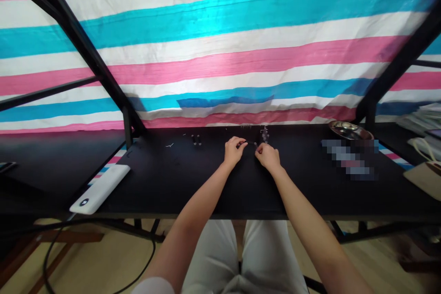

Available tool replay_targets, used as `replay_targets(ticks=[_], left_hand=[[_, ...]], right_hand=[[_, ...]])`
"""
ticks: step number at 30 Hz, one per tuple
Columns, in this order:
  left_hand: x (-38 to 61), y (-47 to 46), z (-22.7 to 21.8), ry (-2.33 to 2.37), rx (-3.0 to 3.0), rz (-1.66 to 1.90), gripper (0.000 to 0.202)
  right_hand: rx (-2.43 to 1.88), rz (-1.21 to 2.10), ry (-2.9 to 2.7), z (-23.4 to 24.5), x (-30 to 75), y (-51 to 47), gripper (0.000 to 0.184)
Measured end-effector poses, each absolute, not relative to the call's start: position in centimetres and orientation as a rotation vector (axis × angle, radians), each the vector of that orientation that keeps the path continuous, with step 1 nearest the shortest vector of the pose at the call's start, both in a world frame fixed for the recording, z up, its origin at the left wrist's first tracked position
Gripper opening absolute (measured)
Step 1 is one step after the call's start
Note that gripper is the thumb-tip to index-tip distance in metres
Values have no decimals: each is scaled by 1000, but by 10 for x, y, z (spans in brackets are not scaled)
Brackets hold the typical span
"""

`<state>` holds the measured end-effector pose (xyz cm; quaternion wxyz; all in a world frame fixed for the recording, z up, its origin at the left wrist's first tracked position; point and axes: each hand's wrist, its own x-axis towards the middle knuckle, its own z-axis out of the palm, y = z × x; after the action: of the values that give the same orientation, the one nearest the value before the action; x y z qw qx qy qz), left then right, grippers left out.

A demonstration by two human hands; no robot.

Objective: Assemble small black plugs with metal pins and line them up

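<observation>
My left hand [235, 150] is at the middle of the black table, thumb and fingertips pinched on a thin dark piece [248, 142]. Close by on the right, my right hand [268, 156] is closed at the fingertips beside a tiny pale bit [255, 144] near that piece's end. What exactly the right fingers hold is too small to make out. Just behind the right hand lies a cluster of small clear or silvery pieces [265, 135]. Two short dark pieces with pale ends [196, 140] lie to the left of my hands.
A white power bank [99, 190] with a cable rests at the table's [155, 188] left edge. At the back right sits a shiny metal dish [351, 130], with a blurred-out patch before it. White scraps [169, 145] lie back left. A striped sheet [220, 55] hangs behind.
</observation>
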<state>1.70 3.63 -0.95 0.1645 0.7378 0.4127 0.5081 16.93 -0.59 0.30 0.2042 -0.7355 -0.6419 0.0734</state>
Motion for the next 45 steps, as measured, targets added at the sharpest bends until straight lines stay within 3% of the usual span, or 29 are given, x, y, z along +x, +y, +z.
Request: replay_targets(ticks=[10, 19, 30, 39, 45], left_hand=[[7, 25, 3, 1092, 1953, 1604, 7], [-29, 11, 6, 1055, 2201, 1458, 9], [-33, -12, 6, 1085, 2349, 1344, 15], [-30, -16, 6, 1061, 2187, 1355, 16], [-27, -18, 10, 1117, 1936, 1424, 19]], right_hand=[[-1985, 87, -1830, 2, 162, -8, 10], [-1898, -197, -2075, 13, 137, -21, 10], [-1933, -322, -2074, 14, 128, -27, 12], [-1461, -135, -2124, 11, 137, -21, 12], [-1394, 134, -2034, 7, 136, -22, 18]])
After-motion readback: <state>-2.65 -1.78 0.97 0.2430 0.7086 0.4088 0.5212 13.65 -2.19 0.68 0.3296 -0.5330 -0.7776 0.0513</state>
